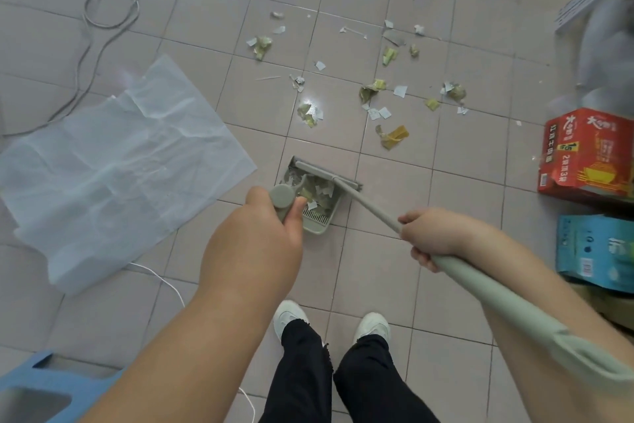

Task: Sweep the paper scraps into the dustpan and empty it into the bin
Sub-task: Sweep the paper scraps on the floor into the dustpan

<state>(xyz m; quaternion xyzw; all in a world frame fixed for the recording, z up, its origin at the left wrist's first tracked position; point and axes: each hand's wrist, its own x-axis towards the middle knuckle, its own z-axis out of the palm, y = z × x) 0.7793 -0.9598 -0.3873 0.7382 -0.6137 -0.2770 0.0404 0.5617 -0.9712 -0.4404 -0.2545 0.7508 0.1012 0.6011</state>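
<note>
- Your left hand (274, 217) is wrapped around the dustpan handle (282, 198), holding the dustpan (314, 222) flat on the tiles at the centre of the frame.
- Your right hand (425, 237) is closed on the broom handle (370, 208), and the broom head (327, 174) sits right at the pan's mouth, touching its front edge.
- You already have a batch of scraps in the pan, so the sweeping looks partly done.
- Most of the paper scraps (368, 93) are still on the floor, spread across the upper centre and upper right of the frame, well apart from the pan; the nearest is the yellow-brown piece (392, 136) just above and right of the broom head.
- No bin shows in this view, so emptying is not yet done and you will have to find the bin outside the frame.
- At the right edge, the red box (583, 155) and the blue package (597, 251) below it stand near the rightmost scraps, so room for a stroke is tight there.
- On the left, the white sheet (113, 162) lies just beside the pan; the grey cable (99, 11) at upper left and the white cord (161, 277) at lower left could snag.
- The tiles between the pan and the scraps are open for pulling strokes toward you.
</note>
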